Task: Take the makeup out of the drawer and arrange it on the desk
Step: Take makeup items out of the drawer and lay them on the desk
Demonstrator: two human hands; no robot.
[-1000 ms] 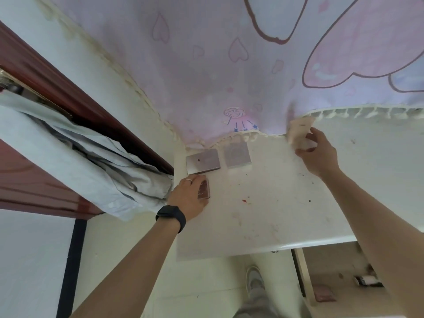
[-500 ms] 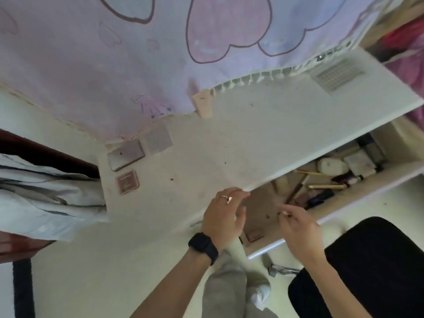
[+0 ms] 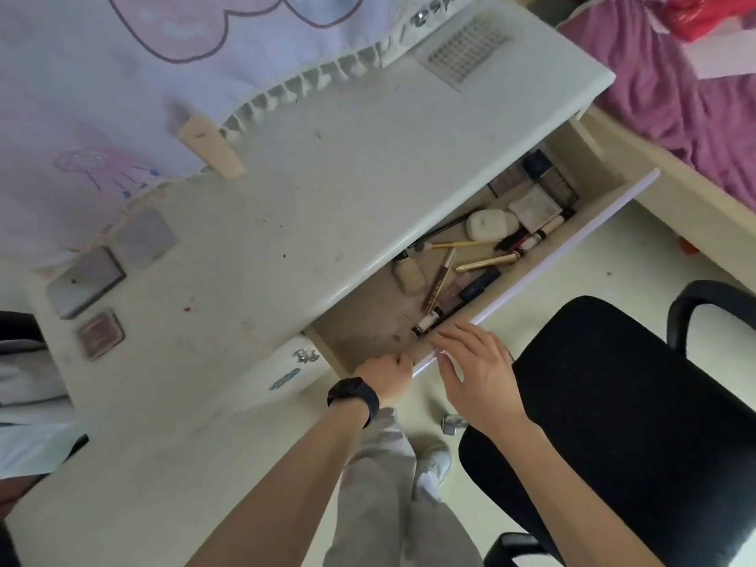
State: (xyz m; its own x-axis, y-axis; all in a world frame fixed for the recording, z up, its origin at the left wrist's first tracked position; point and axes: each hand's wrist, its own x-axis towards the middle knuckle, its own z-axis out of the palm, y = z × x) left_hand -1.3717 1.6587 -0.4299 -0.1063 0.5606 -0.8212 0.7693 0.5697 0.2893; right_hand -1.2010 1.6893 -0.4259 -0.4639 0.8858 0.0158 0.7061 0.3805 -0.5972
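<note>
Big white counter (image 3: 327,178) across the middle, smooth but spotty with small red and brown marks. Soft cloth (image 3: 102,75) with pink heart shapes over its top left part, bumpy white trim along the edge. Black padded chair (image 3: 613,403) at lower right. Crumpled purple bedding (image 3: 675,96) at upper right. Long drawer (image 3: 364,325) pulled out under the counter, right of middle, pale and dusty inside. Most of the makeup (image 3: 489,225) in there, piled toward the far end: a round-cornered white case, flat square boxes, thin gold sticks, a cream bottle. On the counter at left, two flat grey squares (image 3: 84,280) and a small pink square (image 3: 100,334), with a beige tube (image 3: 210,147) higher up by the trim. Right hand (image 3: 474,370) flat on the drawer's front edge, fingers spread, holding nothing. Left hand (image 3: 386,378), black watch (image 3: 354,396) on the wrist, at the drawer's near corner, fingers bent down out of sight; cannot tell if holding anything.
</note>
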